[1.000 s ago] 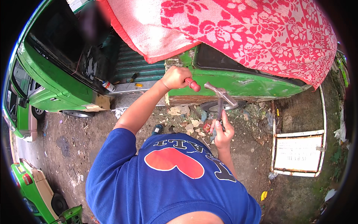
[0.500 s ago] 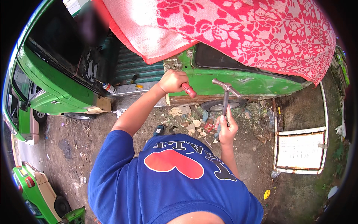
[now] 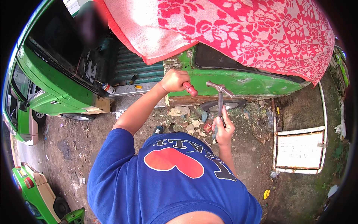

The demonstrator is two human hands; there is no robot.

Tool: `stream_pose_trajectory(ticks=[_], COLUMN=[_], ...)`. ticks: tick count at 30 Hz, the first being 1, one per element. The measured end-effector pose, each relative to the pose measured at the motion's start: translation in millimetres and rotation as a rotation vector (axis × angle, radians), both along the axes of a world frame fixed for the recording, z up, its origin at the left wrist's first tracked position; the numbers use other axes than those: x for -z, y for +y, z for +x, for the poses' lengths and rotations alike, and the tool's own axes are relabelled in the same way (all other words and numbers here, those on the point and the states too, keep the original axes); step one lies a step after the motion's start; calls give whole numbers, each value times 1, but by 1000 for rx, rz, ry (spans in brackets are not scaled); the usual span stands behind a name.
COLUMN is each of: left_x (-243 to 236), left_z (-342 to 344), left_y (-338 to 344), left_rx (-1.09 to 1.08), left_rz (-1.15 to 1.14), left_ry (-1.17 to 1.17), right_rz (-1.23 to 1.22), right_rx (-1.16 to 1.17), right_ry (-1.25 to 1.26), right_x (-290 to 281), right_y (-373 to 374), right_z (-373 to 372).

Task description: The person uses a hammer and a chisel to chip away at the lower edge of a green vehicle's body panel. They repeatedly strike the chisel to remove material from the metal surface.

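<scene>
My left hand [image 3: 175,80] is closed round a tool whose rounded red handle [image 3: 191,89] sticks out to the right; the rest of it is hidden, so its kind does not show. This hand is at the edge of the vehicle's scraped green side panel [image 3: 220,82], by the door opening. Lower and to the right, my right hand [image 3: 224,130] grips a metal hammer [image 3: 220,98] by its shaft, head up. The hammer head is in front of the green panel, apart from the red handle by a short gap.
A red and pink floral towel [image 3: 238,33] hangs over the vehicle. A spray can [image 3: 108,89] is by the door sill. Broken chips [image 3: 192,127] litter the ground beside a wheel [image 3: 223,105]. A rusty white frame [image 3: 300,151] stands right; another green vehicle [image 3: 41,190] is at lower left.
My right hand has moved slightly left with the hammer, bringing its head nearer the red handle. My left hand has barely shifted, still gripping the tool.
</scene>
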State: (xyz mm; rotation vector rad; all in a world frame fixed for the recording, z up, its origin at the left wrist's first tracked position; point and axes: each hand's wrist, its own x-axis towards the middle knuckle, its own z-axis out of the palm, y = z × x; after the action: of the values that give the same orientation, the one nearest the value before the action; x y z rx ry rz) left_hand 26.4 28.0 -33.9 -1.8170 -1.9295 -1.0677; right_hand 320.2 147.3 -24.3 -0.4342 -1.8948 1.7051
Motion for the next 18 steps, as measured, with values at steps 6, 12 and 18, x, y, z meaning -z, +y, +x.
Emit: stream_pose_trajectory(ticks=[6, 12, 18], left_x=[0, 1, 0], left_z=[-1, -1, -2], left_y=[0, -1, -1], left_rx=[-19, 1, -9], left_rz=[-10, -2, -2], left_ry=[-15, -4, -18], right_rz=[-13, -7, -15], right_rx=[6, 6, 3], right_ry=[19, 0, 3], right_x=[0, -3, -2], right_y=[-2, -3, -3], right_z=[-1, 0, 1])
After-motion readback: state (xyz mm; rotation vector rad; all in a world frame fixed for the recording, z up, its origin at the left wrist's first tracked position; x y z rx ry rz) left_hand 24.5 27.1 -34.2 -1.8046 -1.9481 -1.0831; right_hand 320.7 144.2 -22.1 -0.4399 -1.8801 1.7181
